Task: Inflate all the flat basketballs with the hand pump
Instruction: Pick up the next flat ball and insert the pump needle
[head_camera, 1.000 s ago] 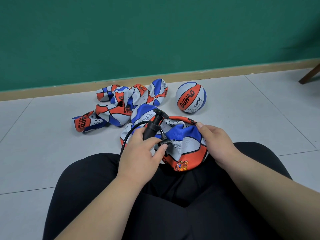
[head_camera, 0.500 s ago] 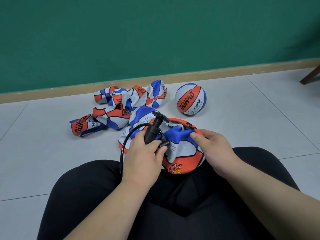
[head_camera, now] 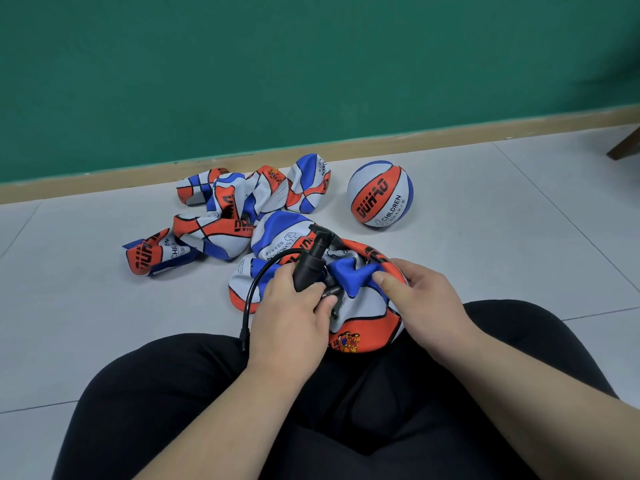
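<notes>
View from a head camera, looking down at a person seated on a tiled floor (head_camera: 485,258). At ten o'clock from the lap lay a heap of flat balls (head_camera: 221,230), crumpled, in orange, blue and white. A black hose (head_camera: 254,285) looped out at nine o'clock of the left hand (head_camera: 289,320). That hand's grip was wrapped round the barrel of a black hand pump (head_camera: 311,261), with thumb and fingertips also pinching the hose end. The pump leaned toward twelve o'clock over the flat basketball (head_camera: 363,317), which rested against the lap, dead centre. At one o'clock, well apart, sat one round, firm ball (head_camera: 380,194). The right hand (head_camera: 426,306) gripped the flat basketball's three o'clock edge, fingers curled over the rim and thumb pressing a blue fold.

Over the last second that hand had slid inward from the outer rim, bunching the blue panel toward the hose end. The left hand had barely moved. This suggested the skin was being steadied for the needle. Whether the needle was in the valve could not be seen, and pumping seemed not yet begun.
</notes>
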